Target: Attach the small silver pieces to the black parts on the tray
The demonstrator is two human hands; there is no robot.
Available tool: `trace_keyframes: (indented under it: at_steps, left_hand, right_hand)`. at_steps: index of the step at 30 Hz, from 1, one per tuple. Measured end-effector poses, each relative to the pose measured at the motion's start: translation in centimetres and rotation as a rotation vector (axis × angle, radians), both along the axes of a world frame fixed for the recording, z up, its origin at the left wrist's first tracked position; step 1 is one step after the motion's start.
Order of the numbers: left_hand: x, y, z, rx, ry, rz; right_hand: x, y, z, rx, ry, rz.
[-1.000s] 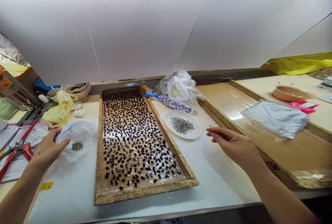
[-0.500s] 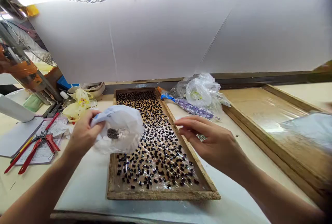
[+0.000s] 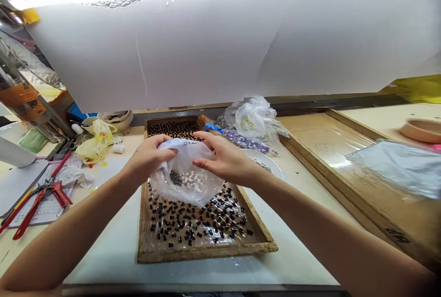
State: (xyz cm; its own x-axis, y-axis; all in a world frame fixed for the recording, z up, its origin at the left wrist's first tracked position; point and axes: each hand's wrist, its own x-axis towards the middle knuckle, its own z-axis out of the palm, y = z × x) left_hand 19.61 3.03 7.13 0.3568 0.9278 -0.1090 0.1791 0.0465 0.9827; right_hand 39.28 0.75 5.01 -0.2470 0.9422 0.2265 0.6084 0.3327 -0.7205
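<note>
A thin white plastic bag (image 3: 193, 184) with small dark and pale bits inside hangs over the framed tray. My left hand (image 3: 148, 157) is closed on the bag's upper left edge. At its upper right edge is my right hand (image 3: 227, 157), fingers and thumb spread around the rim; whether they touch it I cannot tell. Below, the wooden-framed tray (image 3: 206, 255) carries many glossy dark pieces spaced apart under shiny clear film. Partly behind my right forearm lies a white round plate (image 3: 275, 165) with small dark bits on it.
Red-handled pliers (image 3: 44, 191) rest on papers at left, near a yellow plastic bag (image 3: 96, 143). Clear plastic bags (image 3: 255, 120) and a purple patterned packet (image 3: 244, 141) lie behind the tray. On the right are another wooden frame (image 3: 327, 187) and a pale cloth-like sheet (image 3: 399, 166).
My right hand has moved left to the bag, its fingers spreading. My left hand has brought the bag rightward over the tray. The view has shifted slightly right.
</note>
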Motion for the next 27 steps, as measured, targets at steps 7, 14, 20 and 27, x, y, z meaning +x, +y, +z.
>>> trace_keyframes:
  at_steps: [7, 14, 20, 27]
  left_hand:
    - [6.3, 4.5, 0.8, -0.143, -0.093, -0.256]
    - [14.3, 8.4, -1.7, -0.354, -0.013, -0.348]
    - [20.0, 10.2, -4.2, -0.424, 0.094, -0.464]
    - [22.5, 11.0, -4.9, -0.344, 0.221, -0.449]
  right_hand:
    - [7.4, 0.1, 1.0, -0.161, 0.293, -0.246]
    - [14.7, -1.4, -0.8, 0.116, 0.307, -0.541]
    - [17.4, -1.0, -4.3, 0.382, -0.009, -0.612]
    - [20.3, -0.3, -7.3, 0.465, -0.128, -0.48]
